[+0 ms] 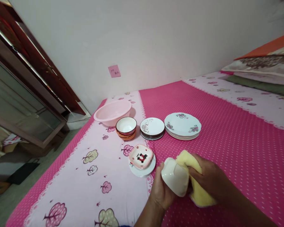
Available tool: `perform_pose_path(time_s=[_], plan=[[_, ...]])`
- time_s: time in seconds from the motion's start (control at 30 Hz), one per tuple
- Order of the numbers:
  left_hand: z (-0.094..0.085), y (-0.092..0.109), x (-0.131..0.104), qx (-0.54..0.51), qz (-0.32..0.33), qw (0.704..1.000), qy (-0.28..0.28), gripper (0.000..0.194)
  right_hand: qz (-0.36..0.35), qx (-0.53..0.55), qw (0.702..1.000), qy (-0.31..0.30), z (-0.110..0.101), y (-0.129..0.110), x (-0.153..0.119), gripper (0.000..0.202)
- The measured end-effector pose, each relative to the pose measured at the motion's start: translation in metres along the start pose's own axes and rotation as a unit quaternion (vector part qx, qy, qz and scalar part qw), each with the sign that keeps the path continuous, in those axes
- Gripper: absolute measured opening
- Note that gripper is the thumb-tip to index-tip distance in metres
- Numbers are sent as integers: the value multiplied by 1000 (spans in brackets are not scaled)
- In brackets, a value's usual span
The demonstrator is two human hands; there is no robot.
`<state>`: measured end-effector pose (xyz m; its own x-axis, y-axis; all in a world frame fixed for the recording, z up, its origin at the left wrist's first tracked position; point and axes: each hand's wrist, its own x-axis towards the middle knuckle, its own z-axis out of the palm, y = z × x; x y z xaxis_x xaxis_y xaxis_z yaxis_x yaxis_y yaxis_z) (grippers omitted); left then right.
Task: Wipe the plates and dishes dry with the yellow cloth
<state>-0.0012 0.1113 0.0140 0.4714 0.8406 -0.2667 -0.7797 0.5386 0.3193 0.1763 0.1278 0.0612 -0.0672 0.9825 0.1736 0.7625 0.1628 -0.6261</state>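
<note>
A small white bowl [174, 176] is tilted on its side in my left hand [159, 192], with its outer surface turned toward me. My right hand [208, 176] is closed on a yellow cloth [201, 192], which presses against the bowl's right edge. Just left of the hands, a square pink-rimmed dish [141, 156] with a cartoon figure rests on a round white plate [144, 172]. The bowl's inside is hidden from view.
Farther back stand a stack of bowls [126, 128], a stack of small plates [152, 127] and a stack of larger floral plates [182, 124]. Behind the bowls sits a pink basin [112, 112]. Pillows [262, 67] lie at the right on the patterned bedspread [229, 126].
</note>
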Motion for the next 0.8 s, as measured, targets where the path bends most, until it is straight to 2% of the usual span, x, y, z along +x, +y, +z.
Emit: perform_pose_path(time_s=[0.13,0.27,0.43,0.53,0.6,0.73,0.8], plan=[[0,6,1,-6,-36,998,-43,67,-27,-66,997,15,4,5,-4,21],[0,10,2,-24,-41,997,-64,65,-124,-74,988,62,6,7,-8,23],[6,9,2,-29,-25,999,-33,66,-290,-36,946,138,3,-10,-14,32],[10,5,2,-10,2,1000,-4,66,-353,-43,922,154,9,-25,-21,40],[9,2,1,12,22,1000,11,58,-373,-48,914,150,18,-34,-27,41],[-6,-4,1,40,42,998,30,30,-397,-38,904,156,33,-45,-32,44],[-14,-4,2,44,50,998,20,28,-410,-29,898,157,35,-48,-32,44]])
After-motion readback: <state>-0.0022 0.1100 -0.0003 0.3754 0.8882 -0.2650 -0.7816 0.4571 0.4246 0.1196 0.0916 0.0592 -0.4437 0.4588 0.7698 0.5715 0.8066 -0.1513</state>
